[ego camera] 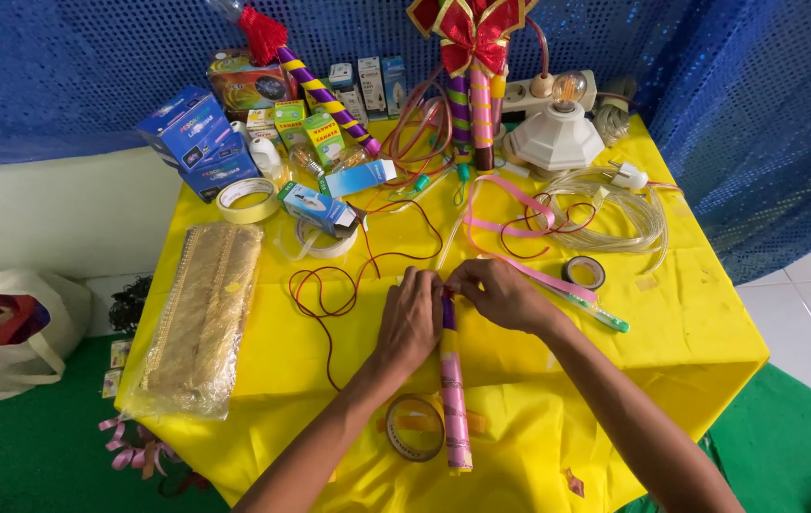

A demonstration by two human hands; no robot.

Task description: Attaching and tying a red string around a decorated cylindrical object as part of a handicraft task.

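A long tube wrapped in pink and purple ribbon (454, 394) lies lengthwise on the yellow tablecloth (671, 332), pointing away from me. My left hand (410, 318) and my right hand (498, 293) meet at its far end, fingers pinched on the tube's tip and on the pink ribbon (519, 228) there. A thin red wire (329, 285) loops just left of my left hand. A roll of clear tape (414, 427) lies beside the tube near the table's front edge.
A gold trim bundle in plastic (201, 318) lies at the left. Tape rolls (246, 199), bulb boxes (198, 138), a white lamp base with a bulb (557, 133), clear tubing (624, 214), a black tape roll (584, 273) and decorated sticks (472, 85) crowd the back. A white bag (6, 328) sits on the floor.
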